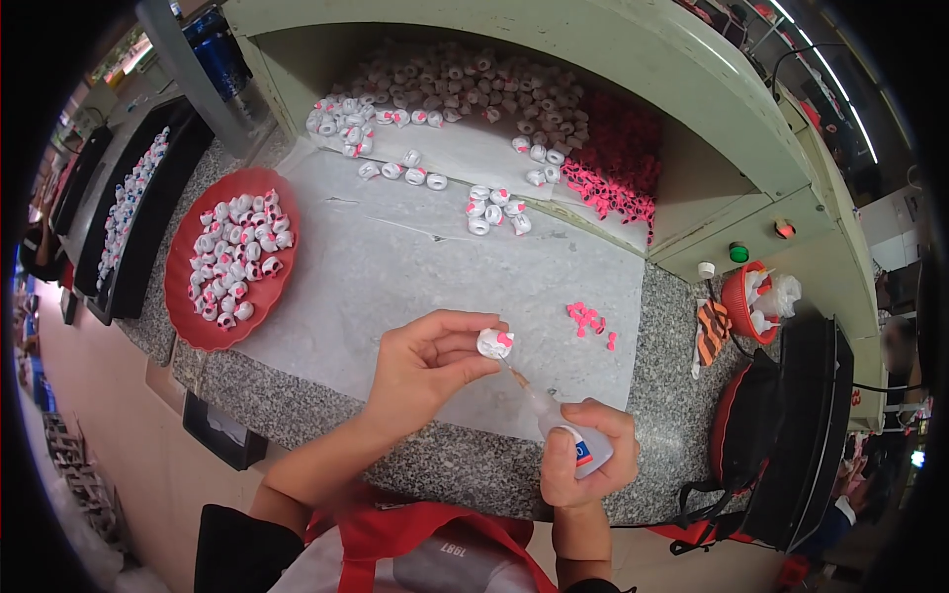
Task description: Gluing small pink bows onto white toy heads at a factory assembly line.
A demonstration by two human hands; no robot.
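Note:
My left hand (425,371) pinches a small white cat-head piece (494,343) with a pink bow on it. Wrapped round a clear squeeze bottle of glue (583,452) is my right hand (598,460). The bottle's thin nozzle points up and left, its tip at the lower edge of the white piece; whether it touches I cannot tell. Several loose pink bows (588,321) lie on the white sheet (395,257) to the right of my hands. Beyond them sits a small group of white pieces (494,210).
At the left stands a red plate (178,296) of white pieces. A shelf (554,30) at the back holds heaps of white pieces (465,84) and pink bows (613,178). To the right are a red basket (733,306) and a black bag (743,425); a black tray (124,267) stands far left.

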